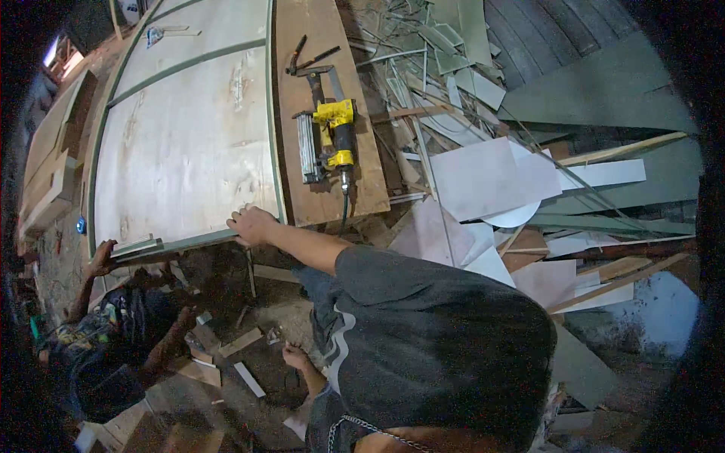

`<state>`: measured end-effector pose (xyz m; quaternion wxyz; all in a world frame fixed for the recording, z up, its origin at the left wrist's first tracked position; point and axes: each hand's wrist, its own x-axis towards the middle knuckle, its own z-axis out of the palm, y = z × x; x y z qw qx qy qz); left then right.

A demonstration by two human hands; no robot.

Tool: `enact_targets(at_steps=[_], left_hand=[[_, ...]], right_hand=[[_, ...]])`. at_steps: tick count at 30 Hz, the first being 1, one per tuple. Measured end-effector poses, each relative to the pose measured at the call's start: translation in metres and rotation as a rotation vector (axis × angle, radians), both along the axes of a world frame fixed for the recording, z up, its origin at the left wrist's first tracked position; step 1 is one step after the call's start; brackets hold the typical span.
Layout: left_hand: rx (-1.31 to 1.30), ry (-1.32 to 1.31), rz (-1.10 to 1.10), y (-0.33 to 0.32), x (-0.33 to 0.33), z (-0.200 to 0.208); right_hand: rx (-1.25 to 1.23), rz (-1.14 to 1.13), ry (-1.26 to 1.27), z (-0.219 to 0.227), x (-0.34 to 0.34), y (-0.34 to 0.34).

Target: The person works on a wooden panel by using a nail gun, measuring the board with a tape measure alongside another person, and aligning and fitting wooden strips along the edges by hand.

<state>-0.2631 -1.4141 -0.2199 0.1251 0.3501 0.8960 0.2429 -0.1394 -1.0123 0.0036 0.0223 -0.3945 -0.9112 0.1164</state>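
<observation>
A large pale panel (189, 143) with green edge strips lies on a wooden bench. My right hand (253, 225) is closed over the green edge strip at its near right corner. Lower down, my left hand (302, 359) hangs beside my body, away from the panel; its fingers look curled, and what they hold, if anything, is too small to make out. Close to the panel's near left corner lies a short pale strip (140, 248). Another person's hand (102, 258) touches that corner.
A yellow and black nail gun (332, 136) with an air hose rests on a brown board (302, 19), near a black-handled tool (310, 59). Offcuts and sheets (476, 177) pile up at the right. The other person (106, 355) crouches at the lower left among wood scraps (242, 342).
</observation>
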Motion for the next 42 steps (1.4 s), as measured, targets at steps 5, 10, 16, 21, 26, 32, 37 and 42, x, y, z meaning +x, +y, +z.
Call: enact_targets(at_steps=[5,10,16,21,26,32,37,42], left_hand=[[0.145,-0.236,-0.160,0.020,0.000,0.026],[-0.050,-0.289,-0.291,0.045,0.001,0.046],[0.304,-0.253,-0.212,0.071,0.017,0.050],[0.070,-0.219,-0.202,0.086,0.004,0.067],[0.117,-0.321,-0.374,0.080,-0.008,0.071],[-0.075,-0.219,-0.360,0.088,0.006,0.067],[-0.024,-0.239,-0.511,0.117,0.052,0.085],[-0.009,-0.291,-0.637,0.148,0.133,0.100]], right_hand=[[-0.008,-0.017,0.026,-0.005,0.003,0.001],[-0.013,-0.033,0.041,-0.004,0.007,0.001],[-0.029,-0.028,0.011,-0.004,-0.001,0.000],[0.000,-0.045,0.040,-0.010,0.007,0.003],[-0.088,-0.092,0.123,-0.014,0.008,0.001],[0.387,-0.028,0.738,-0.026,0.033,-0.056],[-0.316,0.103,0.627,-0.003,0.103,-0.132],[-0.376,0.111,0.758,0.021,0.164,-0.166]])
